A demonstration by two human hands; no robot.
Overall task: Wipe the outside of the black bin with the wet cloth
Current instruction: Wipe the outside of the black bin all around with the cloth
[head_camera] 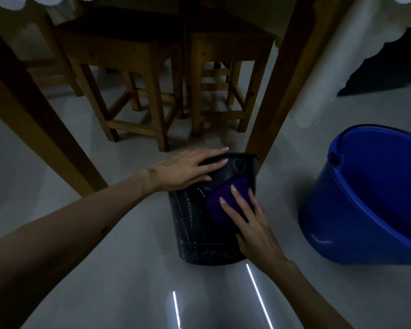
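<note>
Setting: a dim room seen from above, with a pale glossy floor [105,269] that reflects two thin strips of light near the bottom edge.
Black bin [195,224]: it lies tipped on the floor in the middle of the view, its base toward the viewer and its rim toward the furniture behind. Faint pale scroll lines and a heart outline mark its dark side.
Left hand [185,169]: the bare arm reaches in from the lower left. The hand lies flat with fingers spread and extended over the far upper part of the bin near its rim, pressing on it rather than gripping.
Right hand [249,222]: it comes in from the lower right, palm down, fingers straight and slightly fanned, pressing a cloth against the bin's side. The fingers are not curled around anything.
Wet cloth [223,203]: a purple folded pad, flat on the upper right side of the bin, partly under the right fingers.
Blue bucket [356,210]: large, on the floor to the right of the bin, well apart from it, and cut off by the frame edge.
Behind: two wooden stools [133,58] stand between thick wooden legs [287,79], with a white scalloped covering [337,67] hanging at right.
</note>
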